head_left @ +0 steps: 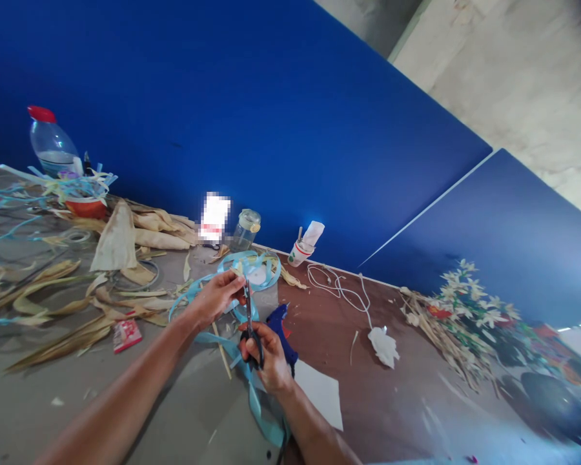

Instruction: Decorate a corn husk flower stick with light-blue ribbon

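My right hand (267,358) is closed round the black handles of a pair of scissors (250,316), whose blades point up and away beside my left fingertips. My left hand (223,294) pinches a small pale piece, like a bit of husk (239,267), close to the blades. Light blue ribbon (257,403) lies in loops behind my left hand and trails down past my right wrist. A blue glue gun (283,332) rests just right of my right hand, with a white sheet (319,391) below it.
Dry corn husks (72,323) and a pink packet (126,334) lie at left, near a bottle (53,148). At the blue partition stand a glass jar (246,230) and a paper cup (301,252). A white cable (353,294) and white flowers (479,303) are at right.
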### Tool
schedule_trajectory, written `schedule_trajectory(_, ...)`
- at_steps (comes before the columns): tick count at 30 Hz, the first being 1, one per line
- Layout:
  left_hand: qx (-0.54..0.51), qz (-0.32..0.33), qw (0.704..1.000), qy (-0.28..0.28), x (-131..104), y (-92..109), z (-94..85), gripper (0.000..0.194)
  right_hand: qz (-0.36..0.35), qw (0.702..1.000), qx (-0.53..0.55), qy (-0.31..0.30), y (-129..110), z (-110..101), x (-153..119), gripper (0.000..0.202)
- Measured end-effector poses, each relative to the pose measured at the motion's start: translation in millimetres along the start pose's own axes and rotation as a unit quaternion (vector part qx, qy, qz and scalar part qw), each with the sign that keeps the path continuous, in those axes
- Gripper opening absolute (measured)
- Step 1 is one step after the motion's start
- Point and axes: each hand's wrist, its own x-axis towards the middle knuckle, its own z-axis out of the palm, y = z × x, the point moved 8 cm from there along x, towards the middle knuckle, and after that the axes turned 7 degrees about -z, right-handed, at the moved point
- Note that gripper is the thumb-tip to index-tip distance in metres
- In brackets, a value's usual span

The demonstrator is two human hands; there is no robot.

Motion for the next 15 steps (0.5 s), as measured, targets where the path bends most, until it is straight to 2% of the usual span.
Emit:
schedule_trajectory(8, -0.029, -0.024, 0.999, -0.018, 1.4, -12.0, 5.1, 0.034, -0.017, 1.0, -0.008, 0.005, -10.4, 1.0, 0.0, 0.046)
schedule_trajectory(15, -0.008, -0.021, 0.999, -0.023, 1.8, -14.0, 9.8, 0.034, -0.015, 0.999, -0.031, 0.022, -12.9, 0.4, -0.4, 0.045)
